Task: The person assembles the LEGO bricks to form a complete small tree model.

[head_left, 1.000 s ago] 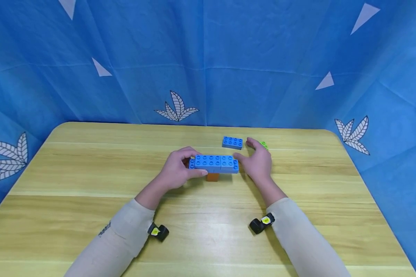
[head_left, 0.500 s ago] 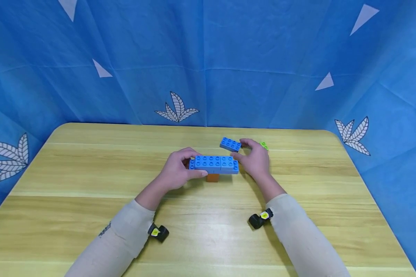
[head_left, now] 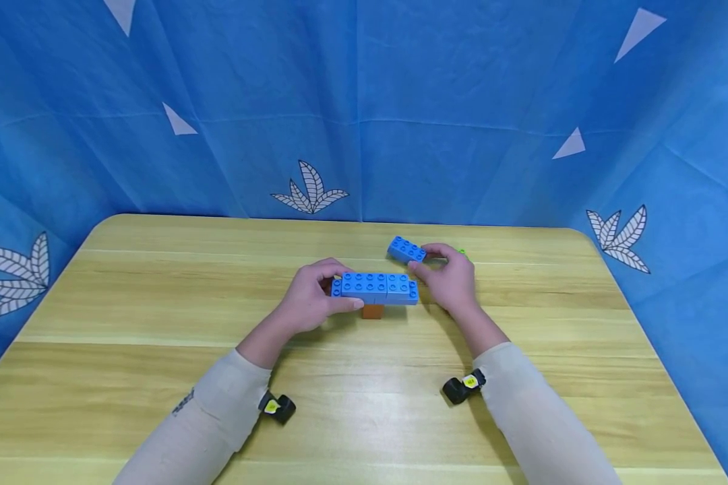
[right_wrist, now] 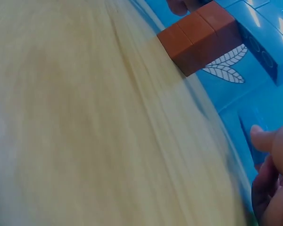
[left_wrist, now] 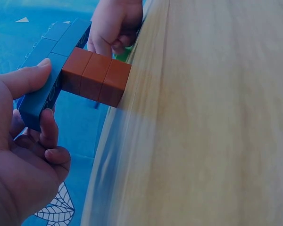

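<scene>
Two layers of blue toy bricks (head_left: 370, 286) form a beam on a stack of orange bricks (left_wrist: 94, 75), which stands on the table. My left hand (head_left: 308, 296) grips the beam's left end, thumb along the near side and fingers behind or beneath. Behind the beam, my right hand (head_left: 453, 277) pinches one end of a separate blue eight-stud brick (head_left: 405, 250) between thumb and fingers. That brick sits at a slant, studs up; the right wrist view shows the thumb (right_wrist: 263, 138) against it. Whether it is clear of the table is hard to tell.
A green brick (head_left: 463, 252) lies just beyond my right hand, mostly hidden by it. The wooden table (head_left: 176, 289) ends at a blue patterned cloth (head_left: 364, 168) at the back. Black wrist cameras hang from both sleeves.
My right hand has moved in to the loose blue brick and taken hold of its right end. The brick has turned from straight to slanted. The left hand and beam have stayed put.
</scene>
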{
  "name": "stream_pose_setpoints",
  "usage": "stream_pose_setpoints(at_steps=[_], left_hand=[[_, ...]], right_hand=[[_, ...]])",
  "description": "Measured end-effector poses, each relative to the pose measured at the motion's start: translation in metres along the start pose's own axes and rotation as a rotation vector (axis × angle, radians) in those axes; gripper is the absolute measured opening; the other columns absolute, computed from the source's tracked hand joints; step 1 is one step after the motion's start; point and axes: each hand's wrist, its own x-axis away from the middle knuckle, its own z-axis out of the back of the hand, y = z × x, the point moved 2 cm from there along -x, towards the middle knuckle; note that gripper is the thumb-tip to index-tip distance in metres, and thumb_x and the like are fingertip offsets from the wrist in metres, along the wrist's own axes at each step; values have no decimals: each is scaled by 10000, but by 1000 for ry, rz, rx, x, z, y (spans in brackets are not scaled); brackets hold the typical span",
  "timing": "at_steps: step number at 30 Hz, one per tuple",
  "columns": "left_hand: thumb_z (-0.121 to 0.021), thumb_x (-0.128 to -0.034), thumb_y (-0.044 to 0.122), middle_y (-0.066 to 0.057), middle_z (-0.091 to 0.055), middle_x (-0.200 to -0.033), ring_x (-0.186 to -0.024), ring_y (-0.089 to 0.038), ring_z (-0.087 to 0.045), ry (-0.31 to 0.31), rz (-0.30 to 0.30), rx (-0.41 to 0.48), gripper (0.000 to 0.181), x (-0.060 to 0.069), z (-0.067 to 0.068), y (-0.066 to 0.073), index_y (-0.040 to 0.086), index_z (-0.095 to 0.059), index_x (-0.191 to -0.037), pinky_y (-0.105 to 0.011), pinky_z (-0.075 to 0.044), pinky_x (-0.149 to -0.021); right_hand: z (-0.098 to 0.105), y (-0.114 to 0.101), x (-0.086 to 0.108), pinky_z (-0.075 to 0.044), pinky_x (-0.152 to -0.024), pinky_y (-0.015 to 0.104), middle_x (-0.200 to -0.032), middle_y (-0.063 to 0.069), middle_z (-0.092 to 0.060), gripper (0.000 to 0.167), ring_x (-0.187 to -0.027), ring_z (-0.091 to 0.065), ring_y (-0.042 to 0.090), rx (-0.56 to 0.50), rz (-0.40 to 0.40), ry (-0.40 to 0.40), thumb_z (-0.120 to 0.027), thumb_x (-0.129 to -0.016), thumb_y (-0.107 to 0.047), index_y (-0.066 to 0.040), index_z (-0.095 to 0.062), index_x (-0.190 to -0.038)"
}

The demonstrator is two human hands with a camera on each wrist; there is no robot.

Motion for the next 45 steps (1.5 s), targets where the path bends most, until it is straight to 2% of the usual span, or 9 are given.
stream_pose_setpoints(at_steps=[2,7,14,19,29,37,45], left_hand=[[-881,-787,187,-40,-630,-985,-857,-254,-539,-1,-3,4,316,0,0,0,85,-749,-1055,-344,-424,-690],[-880,-788,183,-40,-628,-981,-852,-254,-536,0,-5,7,312,-1,0,0,86,-753,-1056,-341,-418,-685],[-881,-786,187,-37,-629,-984,-857,-256,-543,-1,-7,6,312,-2,0,1,87,-752,-1053,-347,-421,-685],[-883,-784,179,-33,-634,-985,-853,-257,-547,0,-6,6,316,-2,1,1,91,-753,-1058,-350,-427,-682],[-877,-792,192,-24,-632,-980,-860,-250,-545,4,2,-9,315,-2,1,-1,103,-752,-1067,-348,-443,-682],[-882,-787,214,-28,-632,-993,-873,-252,-535,-1,6,-10,349,-1,0,1,108,-755,-1094,-353,-439,-700],[-885,-781,195,-31,-636,-1001,-861,-258,-539,0,-15,7,351,0,0,0,92,-753,-1089,-353,-443,-692]], right_hand=[[4,-4,2,-421,-533,310,-1122,51,-662,372,-599,-508,232,-43,-4,3,-813,-866,-271,-116,-700,-1185],[13,-17,7,-374,-459,270,-1121,-13,-627,367,-511,-416,178,-104,0,-10,-812,-862,-315,-167,-702,-1179],[25,-35,15,-306,-416,264,-1124,-16,-639,359,-466,-363,163,-143,60,-31,-810,-867,-303,-150,-706,-1175],[30,-45,24,-282,-406,273,-1108,-8,-647,348,-466,-366,190,-167,108,-80,-805,-873,-288,-157,-708,-1180],[31,-64,44,-237,-401,272,-1030,69,-649,331,-457,-326,183,-245,220,-202,-813,-860,-144,-106,-713,-1174],[26,-67,49,-237,-392,279,-924,78,-633,321,-446,-318,185,-217,308,-243,-825,-844,-122,-116,-722,-1148],[21,-67,51,-263,-398,279,-961,22,-647,331,-461,-352,206,-192,324,-265,-832,-833,-110,-124,-725,-1146]])
